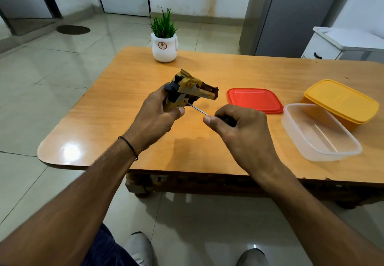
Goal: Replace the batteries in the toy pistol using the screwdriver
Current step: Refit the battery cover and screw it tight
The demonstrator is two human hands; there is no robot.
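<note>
A yellow-and-black toy pistol (191, 88) is held above the wooden table (128, 74), its grip wrapped by my left hand (154, 116). My right hand (239, 128) grips the dark handle of a thin screwdriver (199, 109). The metal shaft runs up and left, and its tip touches the side of the pistol's grip near my left thumb. The handle is mostly hidden inside my fist. No batteries are visible.
A red lid (254, 99) lies flat to the right of the pistol. An open clear plastic box (320, 132) and a closed yellow box (340, 101) stand at the right. A white pot with a green plant (164, 45) is at the table's far edge.
</note>
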